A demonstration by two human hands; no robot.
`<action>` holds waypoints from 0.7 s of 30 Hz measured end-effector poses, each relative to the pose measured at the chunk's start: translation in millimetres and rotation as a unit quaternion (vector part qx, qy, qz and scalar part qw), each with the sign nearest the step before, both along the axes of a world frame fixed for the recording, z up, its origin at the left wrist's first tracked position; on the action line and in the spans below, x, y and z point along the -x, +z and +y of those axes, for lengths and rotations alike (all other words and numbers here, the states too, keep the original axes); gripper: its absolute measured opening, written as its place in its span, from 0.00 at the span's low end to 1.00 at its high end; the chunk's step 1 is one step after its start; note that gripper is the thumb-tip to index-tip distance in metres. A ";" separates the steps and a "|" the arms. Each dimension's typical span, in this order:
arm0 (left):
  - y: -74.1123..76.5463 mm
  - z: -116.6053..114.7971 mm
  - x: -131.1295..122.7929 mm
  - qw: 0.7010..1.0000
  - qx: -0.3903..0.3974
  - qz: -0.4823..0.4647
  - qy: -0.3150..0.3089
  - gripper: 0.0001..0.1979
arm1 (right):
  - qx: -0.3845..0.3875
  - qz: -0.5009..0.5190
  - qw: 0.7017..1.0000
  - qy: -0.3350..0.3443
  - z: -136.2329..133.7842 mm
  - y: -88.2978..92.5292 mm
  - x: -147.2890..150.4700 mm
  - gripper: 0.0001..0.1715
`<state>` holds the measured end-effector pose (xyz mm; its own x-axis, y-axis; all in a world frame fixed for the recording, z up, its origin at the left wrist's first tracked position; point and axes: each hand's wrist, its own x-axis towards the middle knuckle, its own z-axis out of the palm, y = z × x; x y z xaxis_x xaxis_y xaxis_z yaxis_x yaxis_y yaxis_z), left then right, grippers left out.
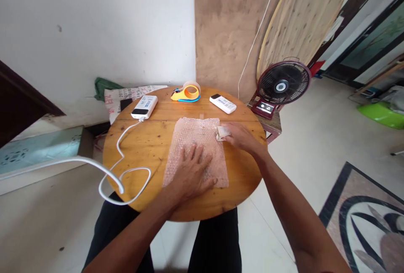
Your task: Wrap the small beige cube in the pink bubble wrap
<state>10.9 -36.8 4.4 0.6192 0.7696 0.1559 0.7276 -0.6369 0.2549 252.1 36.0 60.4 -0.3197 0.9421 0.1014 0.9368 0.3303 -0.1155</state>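
Note:
A pinkish sheet of bubble wrap (186, 138) lies flat on the round wooden table (142, 142). My left hand (192, 176) presses down on its lower middle, palm down with the fingers spread. At the sheet's upper right edge, my right hand (238, 135) grips a small pale box (222, 132). The box has faint print on its top; part of it is hidden by my fingers.
Along the table's far side are a white power bank (145, 106) with a white cable (118, 144), a yellow tape dispenser (186, 92) and a second white power bank (223, 103). A dark red fan (282, 85) stands on a stool (273, 125) at the right.

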 end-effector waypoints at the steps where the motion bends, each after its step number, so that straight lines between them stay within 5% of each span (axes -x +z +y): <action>1: -0.6 0.1 0.1 1.000 -0.002 -0.004 -0.001 0.35 | -0.004 0.014 1.000 -0.020 -0.6 0.4 -6.2 0.13; 4: -1.0 0.8 0.6 1.000 -0.007 -0.015 -0.006 0.35 | -0.070 0.152 0.983 -0.077 -12.0 14.8 -15.6 0.21; 8: 0.0 0.8 0.8 1.000 -0.010 -0.024 -0.004 0.34 | 0.008 0.326 0.945 0.034 -38.4 44.5 21.1 0.16; 11: 0.0 -0.4 0.5 0.999 0.005 -0.031 0.004 0.34 | 0.108 0.386 0.912 0.086 -46.9 48.4 73.2 0.16; 15: 0.8 -2.0 0.7 0.998 0.050 -0.050 0.002 0.37 | 0.186 0.411 0.887 0.100 -34.9 23.8 110.0 0.17; 21: -0.6 0.4 -0.2 0.999 0.012 -0.052 -0.001 0.39 | 0.188 0.515 0.836 0.016 -11.3 -26.0 85.1 0.21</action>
